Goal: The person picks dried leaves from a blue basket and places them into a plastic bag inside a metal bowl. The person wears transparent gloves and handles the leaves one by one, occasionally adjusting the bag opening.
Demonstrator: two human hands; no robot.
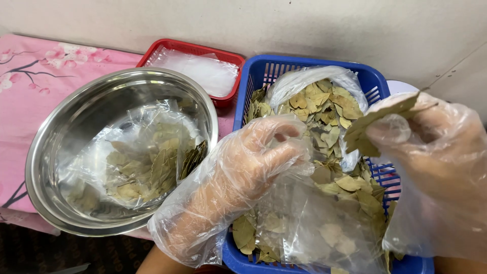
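I see my gloved left hand (pixel 248 162) pinching a clear bag (pixel 309 223) over the blue basket (pixel 253 76); my right hand (pixel 431 152) grasps dried leaves (pixel 375 119).

A steel bowl (pixel 50 152) fills the left of the frame, holding clear packets of dried leaves (pixel 142 165). At upper centre a red tray (pixel 167 46) holds a stack of empty clear bags (pixel 200 71), just beside the bowl's far rim. A pink flowered cloth (pixel 30 71) covers the upper left, against a pale wall (pixel 304 25).
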